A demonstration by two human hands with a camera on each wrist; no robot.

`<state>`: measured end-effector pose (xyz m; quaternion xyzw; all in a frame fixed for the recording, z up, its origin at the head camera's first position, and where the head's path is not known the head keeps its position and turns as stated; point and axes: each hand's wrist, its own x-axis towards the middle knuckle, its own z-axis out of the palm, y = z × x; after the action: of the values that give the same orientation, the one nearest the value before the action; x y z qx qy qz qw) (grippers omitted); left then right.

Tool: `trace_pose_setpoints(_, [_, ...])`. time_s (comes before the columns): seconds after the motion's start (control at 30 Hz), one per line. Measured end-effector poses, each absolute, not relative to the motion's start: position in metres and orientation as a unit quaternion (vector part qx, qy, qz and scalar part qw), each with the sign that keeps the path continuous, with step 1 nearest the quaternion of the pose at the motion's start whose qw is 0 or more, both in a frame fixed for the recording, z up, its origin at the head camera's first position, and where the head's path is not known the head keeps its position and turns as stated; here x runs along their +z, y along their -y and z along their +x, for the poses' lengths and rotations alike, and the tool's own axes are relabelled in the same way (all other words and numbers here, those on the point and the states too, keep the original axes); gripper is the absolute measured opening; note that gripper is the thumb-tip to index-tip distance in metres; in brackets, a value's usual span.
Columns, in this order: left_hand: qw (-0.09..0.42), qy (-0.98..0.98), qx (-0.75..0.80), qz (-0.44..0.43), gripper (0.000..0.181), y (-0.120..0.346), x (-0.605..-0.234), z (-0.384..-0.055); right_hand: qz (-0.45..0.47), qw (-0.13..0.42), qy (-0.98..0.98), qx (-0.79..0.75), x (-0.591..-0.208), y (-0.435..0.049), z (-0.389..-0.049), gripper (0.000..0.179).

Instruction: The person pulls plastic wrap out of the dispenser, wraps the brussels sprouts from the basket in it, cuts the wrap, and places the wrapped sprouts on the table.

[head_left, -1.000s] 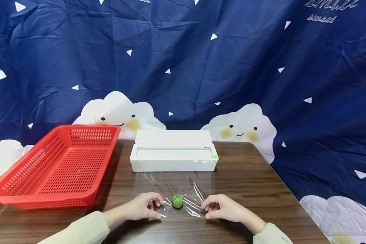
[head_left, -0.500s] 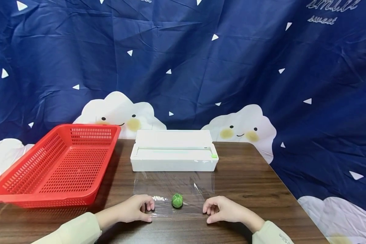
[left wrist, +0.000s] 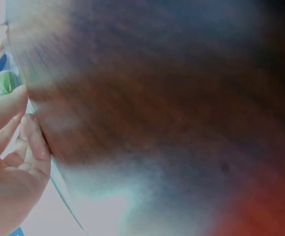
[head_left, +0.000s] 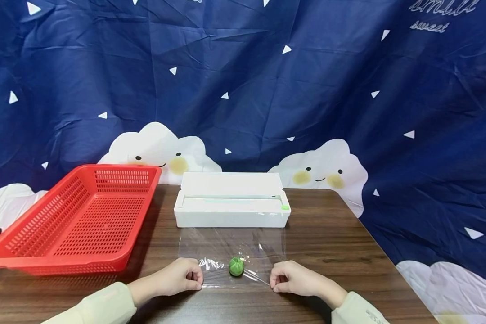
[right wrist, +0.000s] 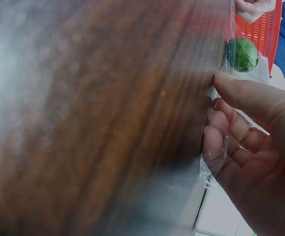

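Note:
A small round green leafy vegetable, like a Brussels sprout (head_left: 236, 266), sits on a sheet of clear plastic wrap (head_left: 222, 243) on the brown table. My left hand (head_left: 178, 277) pinches the near left corner of the wrap between thumb and fingers. At the near right corner, my right hand (head_left: 293, 278) pinches the film too; the right wrist view shows crinkled film against its fingers (right wrist: 213, 142). The wrap runs back to a white dispenser box (head_left: 232, 219) with its lid raised. Both hands are apart from the vegetable.
A red plastic basket (head_left: 60, 262) with slotted walls stands at the left of the table (head_left: 332, 234). Behind the table hangs a dark blue curtain (head_left: 243, 67) with white clouds. The table's right edge slants toward the front right.
My left hand has shifted left, away from the vegetable, and its fingers and thumb have come together on the wrap. The right hand's thumb and fingers have also closed, and the film lies flatter.

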<state>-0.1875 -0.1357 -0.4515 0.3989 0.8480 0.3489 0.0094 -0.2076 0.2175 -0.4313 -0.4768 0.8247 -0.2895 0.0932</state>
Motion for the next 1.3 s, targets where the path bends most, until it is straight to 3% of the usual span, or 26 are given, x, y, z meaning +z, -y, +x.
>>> trace_pose_setpoints(0.27, [-0.011, -0.848, 0.349, 0.398, 0.016, 0.136, -0.447, -0.190, -0.478, 0.086, -0.811, -0.325, -0.433, -0.220, -0.209, 0.012])
trace_pose_setpoints(0.67, [-0.028, -0.828, 0.387, 0.404, 0.016, 0.135, -0.441, -0.193, -0.406, 0.107, -0.820, -0.388, -0.428, -0.225, -0.211, 0.006])
trace_pose_setpoints(1.07, [0.011, -0.845, 0.410, 0.344, 0.012, 0.137, -0.441, -0.197, -0.364, 0.131, -0.822, -0.419, -0.426, -0.226, -0.216, 0.001])
trace_pose_setpoints(1.3, [0.018, -0.832, 0.439, 0.339, 0.014, 0.136, -0.440, -0.198, -0.373, 0.130, -0.803, -0.447, -0.428, -0.224, -0.220, 0.010])
